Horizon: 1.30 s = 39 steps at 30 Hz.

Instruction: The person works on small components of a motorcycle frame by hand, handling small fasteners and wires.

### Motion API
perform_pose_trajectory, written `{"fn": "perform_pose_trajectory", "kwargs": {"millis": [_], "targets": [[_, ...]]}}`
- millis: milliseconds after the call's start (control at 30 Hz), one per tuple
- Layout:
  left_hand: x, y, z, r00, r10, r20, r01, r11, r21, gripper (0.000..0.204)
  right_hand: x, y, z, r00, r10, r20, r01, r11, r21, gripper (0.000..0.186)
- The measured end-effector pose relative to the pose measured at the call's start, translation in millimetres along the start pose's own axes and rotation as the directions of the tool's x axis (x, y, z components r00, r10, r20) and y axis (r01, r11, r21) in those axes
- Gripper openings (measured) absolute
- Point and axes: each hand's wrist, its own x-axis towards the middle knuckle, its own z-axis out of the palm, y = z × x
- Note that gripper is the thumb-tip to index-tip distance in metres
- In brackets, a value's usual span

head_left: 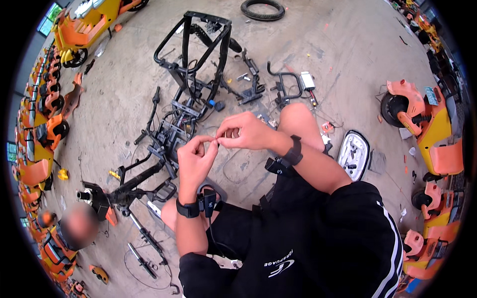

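My left hand point(195, 158) and my right hand point(244, 131) meet in front of me, thumb and finger of each pinched together. Whatever lies between the fingertips is too small to make out; a tiny dark spot shows there. Beyond and left of them a black scooter frame point(191, 107) lies on the concrete floor, with cables and brackets along its middle. Its rear loop of tubes point(227, 35) stands up at the far end. A small black and blue part point(217, 105) rests beside the frame, just beyond my hands.
A bent black tube rack point(293, 92) and a silver box with wires point(307, 80) lie far right. Nearer right is a white-lined tray point(354, 155). Fork tubes point(144, 236) lie at left, near a person point(78, 226). A tyre point(262, 9) lies far off; orange-yellow scooters point(437, 144) line both sides.
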Motion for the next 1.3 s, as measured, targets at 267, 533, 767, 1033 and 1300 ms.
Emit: {"fn": "perform_pose_trajectory", "kwargs": {"millis": [267, 533, 767, 1033, 1300], "targets": [[-2.9, 5.5, 3.2, 0.988, 0.152, -0.016, -0.149, 0.980, 0.135, 0.007, 0.2, 5.3, 3.0, 0.999, -0.032, -0.039, 0.030, 0.998, -0.057, 0.013], [-3.1, 11.2, 1.4, 0.974, 0.225, -0.010, -0.217, 0.951, 0.219, 0.012, -2.7, 7.1, 8.0, 0.972, 0.234, -0.020, -0.223, 0.946, 0.235, 0.015], [-6.6, -4.5, -0.6, 0.943, 0.334, 0.019, -0.322, 0.893, 0.314, 0.011, 3.1, -1.3, 5.4, 0.962, 0.262, 0.082, -0.271, 0.951, 0.148, 0.028], [-5.3, 1.9, 6.5, 0.937, 0.343, 0.064, -0.347, 0.892, 0.289, 0.009, -1.2, -2.3, -10.8, 0.900, 0.388, 0.199, -0.424, 0.885, 0.191, 0.023], [-3.7, -5.9, 10.3, 0.907, 0.409, 0.101, -0.417, 0.839, 0.349, 0.010, -2.4, 15.2, 3.8, 0.990, 0.132, 0.057, -0.123, 0.984, -0.128, 0.020]]}}
